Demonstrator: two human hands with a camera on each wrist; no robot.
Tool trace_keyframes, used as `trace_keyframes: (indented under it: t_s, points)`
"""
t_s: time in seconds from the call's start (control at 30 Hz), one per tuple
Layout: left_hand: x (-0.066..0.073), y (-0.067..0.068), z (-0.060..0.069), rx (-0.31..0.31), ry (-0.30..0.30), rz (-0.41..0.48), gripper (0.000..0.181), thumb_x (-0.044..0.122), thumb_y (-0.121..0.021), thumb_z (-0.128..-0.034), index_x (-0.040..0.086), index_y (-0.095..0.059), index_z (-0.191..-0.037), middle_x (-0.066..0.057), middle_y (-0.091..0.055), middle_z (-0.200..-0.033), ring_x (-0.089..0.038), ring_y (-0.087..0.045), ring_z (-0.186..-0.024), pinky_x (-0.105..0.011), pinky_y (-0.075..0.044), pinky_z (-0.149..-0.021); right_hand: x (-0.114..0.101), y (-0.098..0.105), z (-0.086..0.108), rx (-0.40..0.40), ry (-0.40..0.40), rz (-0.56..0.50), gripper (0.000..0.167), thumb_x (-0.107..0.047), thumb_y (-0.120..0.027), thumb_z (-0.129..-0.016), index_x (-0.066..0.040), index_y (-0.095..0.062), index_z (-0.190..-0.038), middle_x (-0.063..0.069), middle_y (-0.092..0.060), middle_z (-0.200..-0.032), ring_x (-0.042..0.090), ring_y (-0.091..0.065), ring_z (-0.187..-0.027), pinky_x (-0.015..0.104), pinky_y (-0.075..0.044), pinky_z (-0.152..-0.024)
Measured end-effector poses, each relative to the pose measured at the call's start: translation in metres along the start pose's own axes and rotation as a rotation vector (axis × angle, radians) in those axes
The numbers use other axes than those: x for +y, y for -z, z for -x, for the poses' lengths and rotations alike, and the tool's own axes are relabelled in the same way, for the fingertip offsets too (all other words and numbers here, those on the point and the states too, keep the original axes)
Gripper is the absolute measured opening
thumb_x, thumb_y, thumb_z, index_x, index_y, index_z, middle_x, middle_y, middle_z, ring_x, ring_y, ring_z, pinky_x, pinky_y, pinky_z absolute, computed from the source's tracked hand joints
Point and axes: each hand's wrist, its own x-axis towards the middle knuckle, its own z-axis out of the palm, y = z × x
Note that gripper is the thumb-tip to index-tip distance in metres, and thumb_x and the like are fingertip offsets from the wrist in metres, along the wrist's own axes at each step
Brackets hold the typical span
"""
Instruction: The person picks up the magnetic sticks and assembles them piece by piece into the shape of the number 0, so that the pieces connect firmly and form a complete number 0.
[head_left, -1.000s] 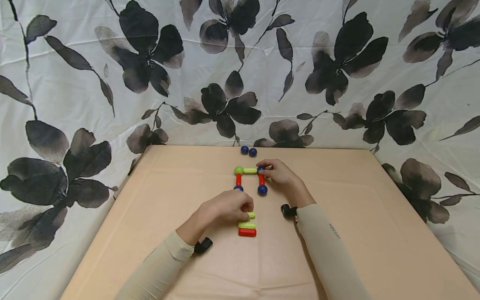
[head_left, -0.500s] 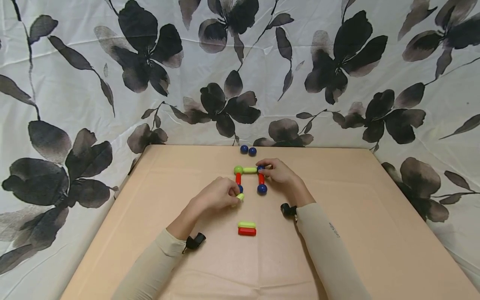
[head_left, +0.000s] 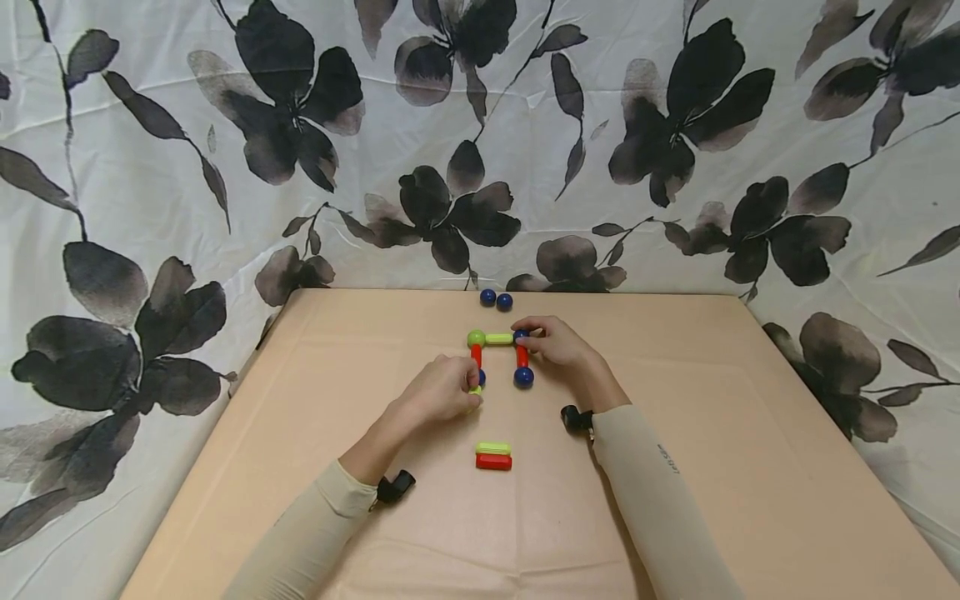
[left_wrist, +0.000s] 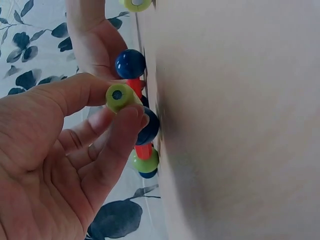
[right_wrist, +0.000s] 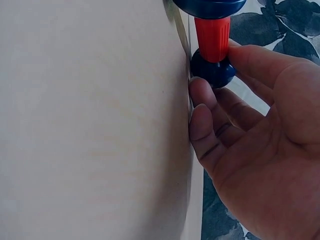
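A frame of sticks and balls lies on the table: a green ball (head_left: 476, 338) at its far left corner, a green stick (head_left: 498, 339) across the far side, a red stick (head_left: 522, 357) down each side and a blue ball (head_left: 523, 377) at the near right. My left hand (head_left: 441, 390) pinches a green stick (left_wrist: 120, 97) between thumb and index finger, right by the near left blue ball (left_wrist: 148, 127); whether they touch is unclear. My right hand (head_left: 558, 343) holds the far right blue ball (right_wrist: 212, 69) between thumb and fingers.
Two blue balls (head_left: 487, 297) sit at the table's far edge. Nearer me, a green stick (head_left: 492, 448) lies against a red stick (head_left: 493, 462). Behind the table (head_left: 360, 333) hangs a floral cloth (head_left: 555, 167).
My left hand has picked up a green stick from the near group and carried it away from me to the near left blue ball. My right hand has stayed on its ball.
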Motion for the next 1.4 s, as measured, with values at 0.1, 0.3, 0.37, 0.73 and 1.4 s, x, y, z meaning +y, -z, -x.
trace_keyframes:
  t_s: [0.1, 0.3, 0.37, 0.73, 1.4]
  points:
    - [0.000, -0.002, -0.001, 0.014, 0.002, -0.005, 0.020, 0.015, -0.080, -0.0857, 0.017, -0.062, -0.079, 0.002, -0.061, -0.071, -0.014, -0.055, -0.059, -0.027, -0.040, -0.055, 0.001, 0.001, 0.000, -0.004, 0.008, 0.000, 0.034, -0.018, -0.062, -0.106, -0.010, -0.066, -0.138, 0.014, -0.062, -0.122, 0.028, -0.054, -0.091, 0.030, -0.049, -0.074]
    - [0.002, -0.005, -0.002, 0.030, 0.023, -0.010, 0.020, 0.017, -0.080, -0.0864, 0.017, -0.062, -0.078, 0.002, -0.062, -0.071, -0.013, -0.057, -0.060, -0.027, -0.040, -0.056, 0.003, 0.002, -0.003, -0.010, 0.018, -0.001, 0.034, -0.018, -0.062, -0.106, -0.010, -0.066, -0.138, 0.013, -0.062, -0.122, 0.028, -0.054, -0.091, 0.031, -0.049, -0.074]
    - [0.003, -0.007, -0.002, 0.027, 0.030, -0.014, 0.020, 0.018, -0.080, -0.0870, 0.018, -0.062, -0.079, 0.002, -0.062, -0.070, -0.013, -0.057, -0.059, -0.027, -0.040, -0.056, 0.004, 0.003, -0.004, -0.012, 0.022, 0.003, 0.034, -0.018, -0.062, -0.106, -0.010, -0.065, -0.138, 0.013, -0.062, -0.123, 0.027, -0.054, -0.091, 0.031, -0.049, -0.075]
    - [0.004, -0.014, -0.008, 0.028, 0.071, -0.029, 0.020, 0.018, -0.076, -0.0877, 0.017, -0.059, -0.076, 0.003, -0.058, -0.065, -0.014, -0.055, -0.057, -0.028, -0.037, -0.054, 0.007, 0.007, -0.008, -0.021, 0.029, 0.010, 0.035, -0.018, -0.063, -0.105, -0.009, -0.065, -0.139, 0.013, -0.062, -0.123, 0.026, -0.054, -0.091, 0.030, -0.049, -0.074]
    - [0.012, -0.016, -0.016, 0.042, 0.049, -0.080, 0.015, 0.016, -0.074, -0.0893, 0.019, -0.061, -0.083, 0.002, -0.059, -0.069, -0.014, -0.054, -0.058, -0.028, -0.038, -0.054, 0.011, 0.014, -0.016, -0.030, 0.042, 0.013, 0.033, -0.017, -0.061, -0.106, -0.010, -0.066, -0.138, 0.013, -0.062, -0.122, 0.028, -0.053, -0.090, 0.030, -0.049, -0.073]
